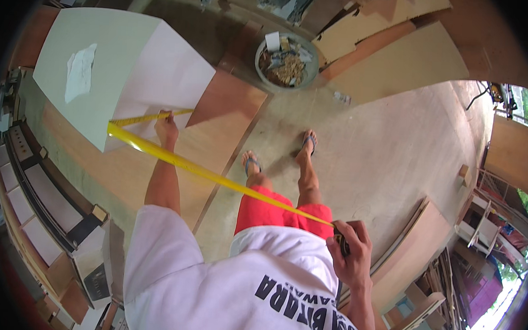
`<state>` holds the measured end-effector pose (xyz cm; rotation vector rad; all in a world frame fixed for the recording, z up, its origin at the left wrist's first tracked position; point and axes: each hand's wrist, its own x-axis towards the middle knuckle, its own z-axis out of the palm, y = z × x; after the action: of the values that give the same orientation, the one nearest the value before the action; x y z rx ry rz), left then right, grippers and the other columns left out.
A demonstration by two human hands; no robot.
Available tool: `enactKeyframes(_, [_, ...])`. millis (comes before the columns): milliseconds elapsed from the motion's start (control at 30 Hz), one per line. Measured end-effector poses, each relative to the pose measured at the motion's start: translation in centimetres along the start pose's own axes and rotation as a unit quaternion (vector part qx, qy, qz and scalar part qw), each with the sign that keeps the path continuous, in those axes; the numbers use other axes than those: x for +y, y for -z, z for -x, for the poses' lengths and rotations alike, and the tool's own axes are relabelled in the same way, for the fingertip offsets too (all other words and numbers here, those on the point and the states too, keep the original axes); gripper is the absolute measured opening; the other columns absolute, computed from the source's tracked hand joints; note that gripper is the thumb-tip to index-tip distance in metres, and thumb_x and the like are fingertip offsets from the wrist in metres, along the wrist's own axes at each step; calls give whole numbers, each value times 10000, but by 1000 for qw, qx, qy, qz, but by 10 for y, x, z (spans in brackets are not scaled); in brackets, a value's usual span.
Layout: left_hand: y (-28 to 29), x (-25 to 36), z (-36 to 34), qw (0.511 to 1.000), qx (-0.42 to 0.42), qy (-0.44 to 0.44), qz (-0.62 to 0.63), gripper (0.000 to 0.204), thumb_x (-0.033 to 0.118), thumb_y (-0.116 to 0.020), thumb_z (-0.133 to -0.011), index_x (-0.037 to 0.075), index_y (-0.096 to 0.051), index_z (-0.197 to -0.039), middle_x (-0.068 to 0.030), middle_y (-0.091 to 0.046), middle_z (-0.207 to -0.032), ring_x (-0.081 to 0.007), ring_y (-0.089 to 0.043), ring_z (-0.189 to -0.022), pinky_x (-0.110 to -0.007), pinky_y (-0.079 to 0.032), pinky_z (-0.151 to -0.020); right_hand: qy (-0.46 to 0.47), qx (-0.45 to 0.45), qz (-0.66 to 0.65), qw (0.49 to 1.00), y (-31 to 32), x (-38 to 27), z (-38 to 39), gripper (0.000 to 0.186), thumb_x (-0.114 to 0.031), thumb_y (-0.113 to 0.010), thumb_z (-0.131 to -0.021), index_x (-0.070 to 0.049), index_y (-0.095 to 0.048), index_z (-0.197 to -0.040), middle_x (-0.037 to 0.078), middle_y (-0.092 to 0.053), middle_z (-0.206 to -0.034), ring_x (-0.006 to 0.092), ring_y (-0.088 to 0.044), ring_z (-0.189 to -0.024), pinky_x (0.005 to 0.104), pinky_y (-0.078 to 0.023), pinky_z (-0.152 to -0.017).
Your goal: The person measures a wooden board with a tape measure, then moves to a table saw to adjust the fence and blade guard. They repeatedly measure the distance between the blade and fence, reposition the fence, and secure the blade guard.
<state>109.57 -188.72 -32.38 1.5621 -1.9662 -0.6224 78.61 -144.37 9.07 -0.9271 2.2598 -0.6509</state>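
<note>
A yellow tape measure (227, 182) is pulled out across the front of my body. My right hand (355, 253) is wrapped round its dark case, at my right side. The blade runs left to the near lower corner of a large white box-shaped panel piece (168, 64), where it bends sharply and doubles back along the lower edge. There my left hand (168, 130) pinches the blade, and its end part sticks out past my fingers to the right. A torn pale paper patch (81, 72) shows on the box's left face.
Beneath the box lies a brown wooden board (231, 106) on the concrete floor (391, 136). A round tub of scraps (311, 60) stands ahead. Board sheets (407, 62) lean at the far right, more panels (409, 250) lie at the right, and cabinet parts (43, 213) line the left.
</note>
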Motion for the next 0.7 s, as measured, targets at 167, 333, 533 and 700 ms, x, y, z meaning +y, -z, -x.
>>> enactKeyframes(167, [13, -33, -21, 999, -11, 24, -38, 66, 125, -656, -962, 87, -628, -1008, -128, -680, -830, -311, -673, -754, -415, -518, -697, 15, -3, -4, 1000, -24, -5, 13, 309, -167, -769, -834, -44, -703, -1110, 157, -612, -933, 325, -624, -834, 413, -517, -731])
enactKeyframes(333, [10, -40, -43, 999, -17, 33, -30, 110, 114, -667, -958, 90, -707, -1057, -87, -703, -865, -237, -674, -734, -375, -531, -704, 26, 1, -1, 1000, -39, -14, 4, 319, -173, -773, -833, -42, -698, -1114, 149, -601, -925, 320, -616, -826, 413, -514, -743])
enactKeyframes(533, [16, -26, -54, 992, -93, -48, -68, 162, 123, -650, -980, -5, -725, -1045, -118, -727, -903, -201, -697, -783, -319, -556, -718, 5, -17, -15, 1000, -49, -6, -4, 315, -167, -769, -843, -42, -695, -1123, 154, -599, -928, 322, -625, -828, 412, -521, -744])
enactKeyframes(700, [33, 6, -45, 999, -41, -29, 4, 159, 122, -615, -1001, 11, -715, -1055, -138, -726, -879, -231, -719, -836, -346, -552, -741, 17, -23, -12, 1000, -49, -11, -14, 316, -146, -766, -846, -37, -694, -1134, 164, -607, -945, 332, -629, -830, 407, -524, -746])
